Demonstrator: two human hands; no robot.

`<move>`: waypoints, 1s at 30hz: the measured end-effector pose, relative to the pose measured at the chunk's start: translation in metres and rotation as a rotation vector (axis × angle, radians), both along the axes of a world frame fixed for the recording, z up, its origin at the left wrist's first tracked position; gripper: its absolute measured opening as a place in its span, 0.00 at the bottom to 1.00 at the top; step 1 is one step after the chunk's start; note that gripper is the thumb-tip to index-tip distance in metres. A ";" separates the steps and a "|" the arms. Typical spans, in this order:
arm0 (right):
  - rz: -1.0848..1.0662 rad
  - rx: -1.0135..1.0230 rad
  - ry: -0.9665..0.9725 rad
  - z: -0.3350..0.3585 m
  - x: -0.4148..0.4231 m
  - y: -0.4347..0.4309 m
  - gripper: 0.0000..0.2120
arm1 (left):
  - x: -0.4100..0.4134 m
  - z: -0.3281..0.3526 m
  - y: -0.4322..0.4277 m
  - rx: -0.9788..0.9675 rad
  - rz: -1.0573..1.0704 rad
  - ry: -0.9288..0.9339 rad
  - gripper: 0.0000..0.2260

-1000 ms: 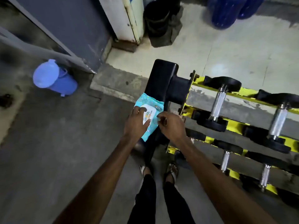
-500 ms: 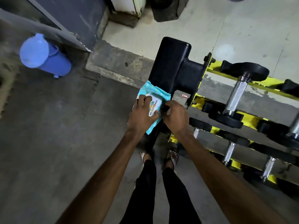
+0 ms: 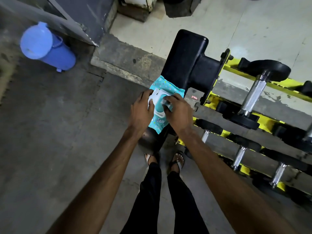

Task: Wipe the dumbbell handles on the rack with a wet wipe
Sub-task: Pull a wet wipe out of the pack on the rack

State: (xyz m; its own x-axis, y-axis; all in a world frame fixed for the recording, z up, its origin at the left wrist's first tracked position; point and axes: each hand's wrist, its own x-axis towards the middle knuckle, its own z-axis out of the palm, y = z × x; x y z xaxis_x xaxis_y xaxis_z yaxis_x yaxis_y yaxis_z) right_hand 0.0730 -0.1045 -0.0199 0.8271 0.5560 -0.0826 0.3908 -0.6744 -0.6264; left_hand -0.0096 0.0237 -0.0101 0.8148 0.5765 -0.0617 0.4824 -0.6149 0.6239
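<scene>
Lying on the black end block (image 3: 184, 59) of the yellow rack (image 3: 276, 85), a teal pack of wipes (image 3: 166, 87) was held between both hands; the left hand (image 3: 141, 114) was curled round the pack's left edge, with its fingers laid on the raised white lid (image 3: 156, 96); the right hand (image 3: 179, 114) was bent over the opening, where a pale wipe (image 3: 166, 102) was pinched in its fingertips; the dumbbells (image 3: 253, 97) were seen resting across the rack's rails to the right, their chrome handles untouched by either hand; a blue bin (image 3: 49, 48) was stood on the floor (image 3: 50, 132) far to the left.
</scene>
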 end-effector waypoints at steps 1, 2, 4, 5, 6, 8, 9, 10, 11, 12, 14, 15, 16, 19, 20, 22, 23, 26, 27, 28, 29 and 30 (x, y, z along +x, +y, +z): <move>0.003 -0.011 -0.009 -0.002 0.001 0.001 0.12 | 0.000 -0.001 0.003 -0.003 0.004 0.000 0.16; 0.007 -0.031 -0.028 -0.003 0.002 0.002 0.11 | 0.000 -0.002 0.005 -0.006 0.003 -0.003 0.17; 0.011 -0.066 -0.073 -0.005 0.002 0.003 0.08 | 0.001 -0.001 0.011 -0.025 -0.001 -0.001 0.22; 0.007 -0.068 -0.085 -0.005 0.002 0.004 0.07 | 0.002 -0.001 0.013 -0.025 -0.010 0.008 0.26; 0.002 -0.063 -0.089 -0.006 0.001 0.005 0.06 | 0.003 0.000 0.015 0.013 -0.030 0.022 0.30; -0.008 -0.053 -0.084 -0.008 0.001 0.006 0.06 | 0.004 0.000 0.019 0.230 -0.107 0.048 0.35; -0.015 -0.049 -0.074 -0.009 0.002 0.006 0.05 | 0.005 -0.001 0.021 0.340 -0.156 0.045 0.35; -0.025 -0.041 -0.063 -0.010 0.002 0.006 0.05 | 0.006 -0.004 0.022 0.406 -0.206 0.023 0.33; -0.038 -0.031 -0.053 -0.010 0.002 0.007 0.05 | 0.006 -0.006 0.022 0.444 -0.256 -0.010 0.29; -0.051 -0.018 -0.045 -0.011 0.002 0.008 0.05 | 0.006 -0.008 0.021 0.458 -0.302 -0.042 0.27; -0.070 0.009 -0.027 -0.012 0.001 0.010 0.04 | 0.003 -0.012 0.016 0.448 -0.360 -0.061 0.24; -0.070 0.017 -0.016 -0.012 0.002 0.010 0.04 | 0.001 -0.015 0.013 0.424 -0.367 -0.055 0.23; -0.064 0.022 -0.008 -0.013 0.002 0.010 0.04 | -0.001 -0.017 0.011 0.392 -0.363 -0.043 0.22; -0.033 0.038 0.005 -0.015 0.003 0.008 0.05 | -0.005 -0.023 0.008 0.308 -0.327 0.011 0.25; -0.027 0.039 0.009 -0.016 0.002 0.008 0.05 | -0.004 -0.024 0.009 0.287 -0.313 0.020 0.27; -0.019 0.047 0.022 -0.017 0.000 0.008 0.05 | -0.003 -0.025 0.010 0.256 -0.293 0.015 0.30; -0.020 0.057 0.031 -0.017 -0.001 0.009 0.05 | -0.001 -0.026 0.010 0.251 -0.289 0.001 0.30; -0.029 0.087 0.074 -0.019 0.000 0.011 0.07 | 0.002 -0.029 0.007 0.240 -0.279 -0.060 0.27; -0.019 0.098 0.088 -0.019 0.002 0.011 0.08 | 0.002 -0.031 0.006 0.227 -0.270 -0.069 0.25; -0.002 0.111 0.103 -0.020 0.003 0.010 0.08 | 0.002 -0.031 0.006 0.214 -0.264 -0.069 0.24; 0.018 0.126 0.120 -0.020 0.005 0.008 0.07 | 0.003 -0.032 0.006 0.203 -0.260 -0.065 0.23; 0.040 0.137 0.142 -0.020 0.008 0.007 0.07 | 0.002 -0.032 0.006 0.195 -0.260 -0.059 0.22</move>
